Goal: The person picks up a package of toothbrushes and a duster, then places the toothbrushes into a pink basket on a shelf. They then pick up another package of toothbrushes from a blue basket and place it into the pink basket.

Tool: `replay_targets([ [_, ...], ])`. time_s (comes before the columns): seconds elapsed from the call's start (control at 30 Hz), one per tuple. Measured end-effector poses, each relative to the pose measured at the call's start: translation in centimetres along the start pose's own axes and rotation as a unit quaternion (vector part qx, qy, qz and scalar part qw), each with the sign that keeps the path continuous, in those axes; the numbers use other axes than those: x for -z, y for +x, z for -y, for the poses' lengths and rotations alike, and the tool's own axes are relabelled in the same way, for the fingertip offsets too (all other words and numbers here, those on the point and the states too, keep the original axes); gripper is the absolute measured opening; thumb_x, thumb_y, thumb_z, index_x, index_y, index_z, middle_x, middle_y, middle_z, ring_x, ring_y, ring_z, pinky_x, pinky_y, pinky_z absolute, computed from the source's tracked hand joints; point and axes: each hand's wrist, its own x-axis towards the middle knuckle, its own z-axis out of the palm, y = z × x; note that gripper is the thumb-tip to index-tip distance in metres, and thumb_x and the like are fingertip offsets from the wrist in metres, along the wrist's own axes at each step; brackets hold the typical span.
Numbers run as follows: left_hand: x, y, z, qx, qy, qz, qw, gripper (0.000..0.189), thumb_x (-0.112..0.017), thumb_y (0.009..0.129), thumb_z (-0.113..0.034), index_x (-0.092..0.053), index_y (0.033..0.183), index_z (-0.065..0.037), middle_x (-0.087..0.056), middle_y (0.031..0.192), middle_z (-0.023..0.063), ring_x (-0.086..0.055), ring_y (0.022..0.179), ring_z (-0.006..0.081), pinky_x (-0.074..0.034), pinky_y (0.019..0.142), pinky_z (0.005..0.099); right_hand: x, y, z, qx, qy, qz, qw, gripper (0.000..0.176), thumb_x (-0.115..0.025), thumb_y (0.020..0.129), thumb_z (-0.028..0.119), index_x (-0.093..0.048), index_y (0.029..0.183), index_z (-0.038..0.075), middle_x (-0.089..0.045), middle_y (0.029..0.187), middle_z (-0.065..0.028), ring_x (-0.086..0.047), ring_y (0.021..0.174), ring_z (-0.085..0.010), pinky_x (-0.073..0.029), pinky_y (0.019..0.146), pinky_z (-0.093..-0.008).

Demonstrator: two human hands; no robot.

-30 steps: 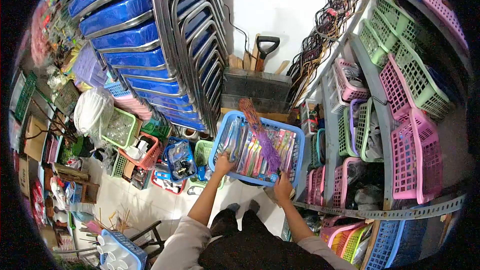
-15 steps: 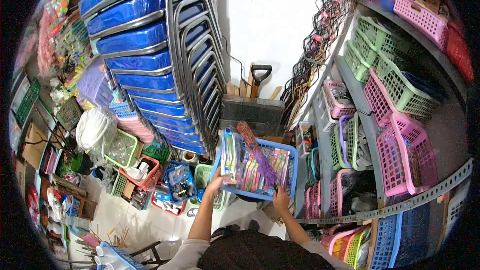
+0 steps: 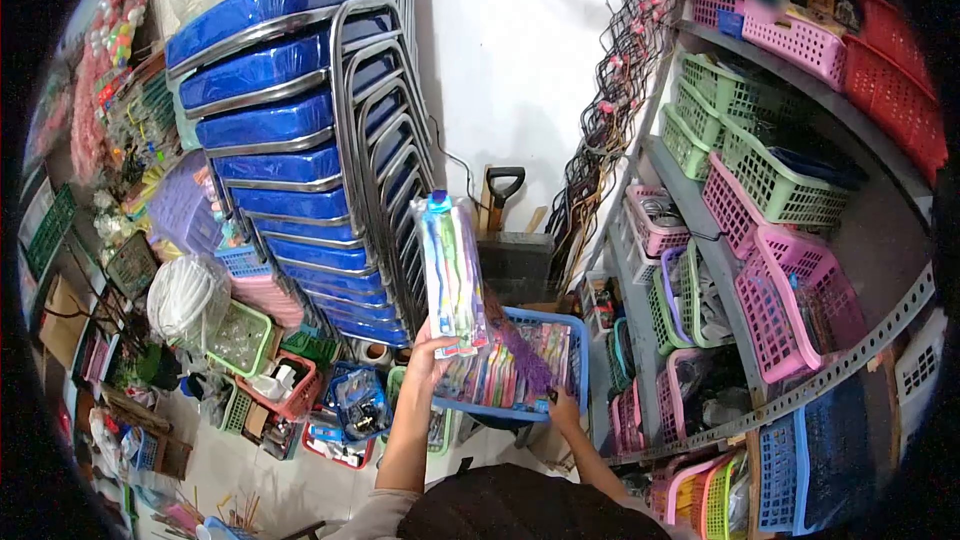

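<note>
My left hand (image 3: pixel 428 355) is closed on the lower end of a clear pack of toothbrushes (image 3: pixel 452 265), held upright above the left side of a blue basket (image 3: pixel 583 360). More colourful toothbrush packs (image 3: pixel 515 370) stand in rows inside that basket. At the basket's front right edge, my right hand (image 3: pixel 564 411) is closed round the dark handle of a purple duster (image 3: pixel 528 362). The duster's strands lie over the packs, and its far end is partly hidden behind the raised pack.
Stacked blue chairs (image 3: pixel 290 160) rise at the left. Grey shelves with pink baskets (image 3: pixel 795 300) and green baskets (image 3: pixel 785 175) run along the right. Behind the blue basket are a black-handled tool (image 3: pixel 503 183) and a dark box (image 3: pixel 515 260). Several small baskets, including a red one (image 3: pixel 290 390), crowd the floor.
My left hand has lifted the toothbrush pack up from the basket's left side. My right hand stays near the front right edge with the duster. The view has shifted slightly.
</note>
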Motion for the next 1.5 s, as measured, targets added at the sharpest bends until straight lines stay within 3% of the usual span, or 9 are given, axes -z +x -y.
replay_targets([
  [0.3,-5.8,0.5,0.2,0.029,-0.033,0.079,0.996,0.076,-0.054,0.063,0.016,-0.031,0.133,-0.002,-0.049,0.124,0.0137,-0.052,0.111,0.0256,-0.042,0.093,0.0375,15.7,-1.1,5.0,-0.113,0.08,-0.171,0.975,0.033,-0.063,0.078,0.028,-0.056,0.1,0.004,-0.06,0.075,-0.0202,-0.058,0.07,-0.0405,-0.044,0.06,-0.0442],
  [0.6,-2.4,1.7,3.7,0.095,-0.199,0.018,0.975,0.059,-0.059,0.07,0.007,-0.042,0.124,-0.009,-0.053,0.115,0.0094,-0.055,0.102,0.0231,-0.049,0.081,0.0366,22.2,-5.5,-0.6,0.146,0.0,-0.174,0.974,0.021,-0.062,0.066,0.019,-0.054,0.079,0.006,-0.056,0.063,-0.014,-0.055,0.058,-0.0352,-0.043,0.051,-0.0418],
  [0.73,-5.2,1.1,2.5,0.111,0.086,0.076,0.987,0.085,-0.051,0.065,0.017,-0.023,0.139,-0.012,-0.043,0.127,0.0081,-0.053,0.106,0.023,-0.049,0.085,0.0395,23.0,-5.4,-2.3,0.135,-0.041,-0.14,0.98,0.021,-0.062,0.066,0.016,-0.057,0.083,0.003,-0.057,0.066,-0.0166,-0.056,0.06,-0.0359,-0.044,0.053,-0.0427],
  [0.93,-6.1,0.7,3.4,0.133,0.157,0.144,0.968,0.086,-0.052,0.061,0.019,-0.025,0.139,-0.006,-0.036,0.136,0.0086,-0.043,0.118,0.0202,-0.045,0.088,0.0326,23.2,-4.3,-0.1,0.062,-0.008,-0.237,0.969,0.026,-0.061,0.063,0.015,-0.055,0.084,0.001,-0.056,0.066,-0.0201,-0.055,0.06,-0.0381,-0.042,0.054,-0.0453],
  [1.07,-3.7,2.0,4.0,0.133,-0.111,0.065,0.983,0.054,-0.058,0.085,-0.025,-0.037,0.13,-0.005,-0.045,0.126,0.011,-0.047,0.114,0.0237,-0.045,0.089,0.0409,23.2,-5.0,0.5,0.191,-0.061,-0.126,0.972,0.021,-0.062,0.064,0.019,-0.05,0.075,0.005,-0.054,0.063,-0.0145,-0.054,0.058,-0.0358,-0.042,0.052,-0.0443],
  [1.13,-2.6,1.5,3.5,0.127,-0.066,-0.017,0.99,0.053,-0.06,0.081,-0.011,-0.038,0.128,-0.005,-0.047,0.123,0.0102,-0.047,0.114,0.0245,-0.044,0.091,0.041,23.0,-4.8,0.7,0.171,-0.05,-0.127,0.976,0.021,-0.06,0.061,0.019,-0.05,0.071,0.003,-0.052,0.062,-0.0179,-0.053,0.058,-0.0371,-0.042,0.053,-0.0436],
  [1.2,-3.9,1.1,2.2,0.091,0.052,0.093,0.99,0.077,-0.054,0.065,0.016,-0.031,0.135,-0.005,-0.043,0.129,0.0085,-0.044,0.117,0.022,-0.041,0.094,0.0351,23.5,-4.5,0.8,0.111,-0.039,-0.173,0.978,0.021,-0.06,0.061,0.02,-0.05,0.07,0.003,-0.052,0.062,-0.0178,-0.053,0.057,-0.0376,-0.042,0.053,-0.0438],
  [1.37,-7.6,-0.1,0.9,0.11,0.102,0.165,0.975,0.093,-0.055,0.06,0.02,-0.018,0.141,-0.006,-0.036,0.136,0.0077,-0.037,0.124,0.0193,-0.032,0.101,0.0318,22.3,-2.9,0.5,0.067,0.025,-0.266,0.961,0.025,-0.059,0.062,0.019,-0.053,0.079,0.001,-0.056,0.07,-0.0216,-0.054,0.064,-0.0406,-0.043,0.058,-0.0466],
  [1.5,-1.4,1.1,3.7,0.103,0.023,0.14,0.985,0.076,-0.057,0.061,0.017,-0.036,0.132,-0.003,-0.049,0.124,0.0097,-0.051,0.11,0.0227,-0.041,0.092,0.0343,22.3,-3.8,0.7,0.124,-0.01,-0.116,0.985,0.033,-0.063,0.066,0.022,-0.057,0.094,0.006,-0.061,0.079,-0.017,-0.058,0.07,-0.037,-0.046,0.062,-0.0435],
])
